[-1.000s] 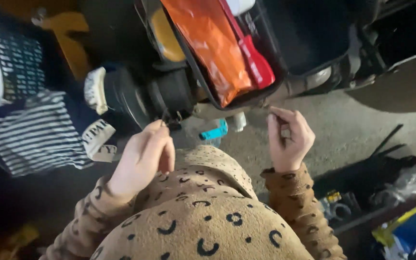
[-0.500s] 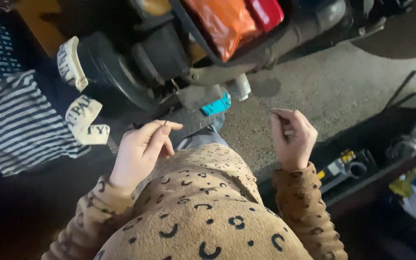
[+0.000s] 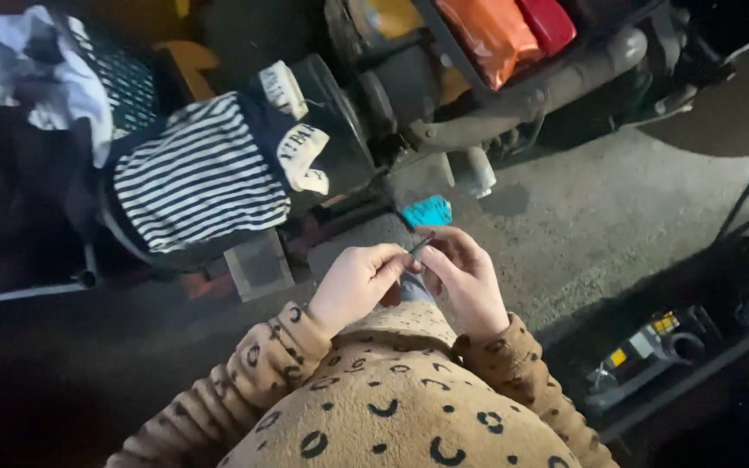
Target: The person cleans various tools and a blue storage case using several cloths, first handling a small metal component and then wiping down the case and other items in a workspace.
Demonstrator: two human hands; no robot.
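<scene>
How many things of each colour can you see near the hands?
Teal tag: 1
Orange bag: 1
Red pouch: 1
Striped black-and-white cloth: 1
Thin dark pin between the left hand and right hand: 1
Total: 5

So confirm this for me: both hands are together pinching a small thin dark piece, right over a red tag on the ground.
Wrong in one respect: the tag is turquoise blue, not red. The head view shows it just beyond the fingertips. The rest holds: the left hand and right hand meet and pinch a small thin dark piece between them.
</scene>
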